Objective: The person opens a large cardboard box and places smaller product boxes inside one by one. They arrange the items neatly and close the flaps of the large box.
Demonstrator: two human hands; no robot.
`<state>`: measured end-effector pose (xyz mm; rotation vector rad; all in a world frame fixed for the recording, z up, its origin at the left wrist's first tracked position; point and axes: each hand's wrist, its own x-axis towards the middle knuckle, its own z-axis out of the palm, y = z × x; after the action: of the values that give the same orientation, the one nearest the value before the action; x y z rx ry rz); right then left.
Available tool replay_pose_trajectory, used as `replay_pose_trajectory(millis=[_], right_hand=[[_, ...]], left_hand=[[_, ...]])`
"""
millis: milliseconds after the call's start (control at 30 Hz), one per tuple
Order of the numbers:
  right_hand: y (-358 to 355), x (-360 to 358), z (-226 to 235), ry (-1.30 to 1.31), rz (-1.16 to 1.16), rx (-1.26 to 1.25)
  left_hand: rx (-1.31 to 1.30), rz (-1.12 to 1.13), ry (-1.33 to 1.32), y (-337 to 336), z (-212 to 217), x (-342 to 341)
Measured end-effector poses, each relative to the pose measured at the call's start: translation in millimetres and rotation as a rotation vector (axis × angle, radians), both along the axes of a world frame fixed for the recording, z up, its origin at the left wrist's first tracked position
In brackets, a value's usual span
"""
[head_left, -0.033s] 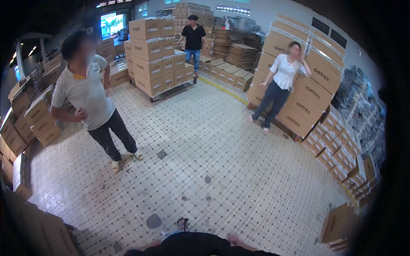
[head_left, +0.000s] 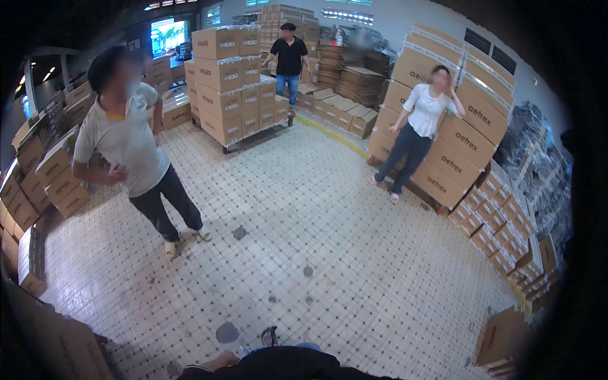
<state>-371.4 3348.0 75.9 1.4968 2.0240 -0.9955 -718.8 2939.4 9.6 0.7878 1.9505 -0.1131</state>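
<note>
Tiled floor [head_left: 354,253]: open room was left across the centre, ahead of the left hand [head_left: 221,361] at the lower edge.
Left side: passage was blocked by a person in a pale shirt [head_left: 136,152], with stacked cartons [head_left: 63,182] behind.
Upper centre: the way was barred by a loaded cart [head_left: 221,82].
Upper right: a tall carton stack [head_left: 465,136] was fronted by a leaning person in white [head_left: 425,114].
Right edge: space was narrowed by small boxes [head_left: 497,218].
Lower right corner: floor was taken up by a brown carton [head_left: 502,335].

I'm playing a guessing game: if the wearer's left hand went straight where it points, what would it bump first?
Probably the wearer's black shirt, just right of the left hand, though the blue trousers might come first; depth there is unclear.
</note>
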Motion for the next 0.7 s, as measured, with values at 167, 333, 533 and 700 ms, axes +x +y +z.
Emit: replay_pose_trajectory(millis=[167,333,533,700], right_hand=[[60,-54,-29,-0.181,-0.058,-0.166],[185,-167,-33,-0.172,-0.057,-0.188],[423,-375,-37,-0.044,0.301,-0.031],[638,-633,51,0.658,-0.109,0.287]], left_hand=[[0.255,0.581,0.141,189,20,-210],[0.429,0.860,0.123,374,46,-325],[0.296,0.532,-0.125,541,73,-374],[0.577,0.815,-0.142,632,54,-463]])
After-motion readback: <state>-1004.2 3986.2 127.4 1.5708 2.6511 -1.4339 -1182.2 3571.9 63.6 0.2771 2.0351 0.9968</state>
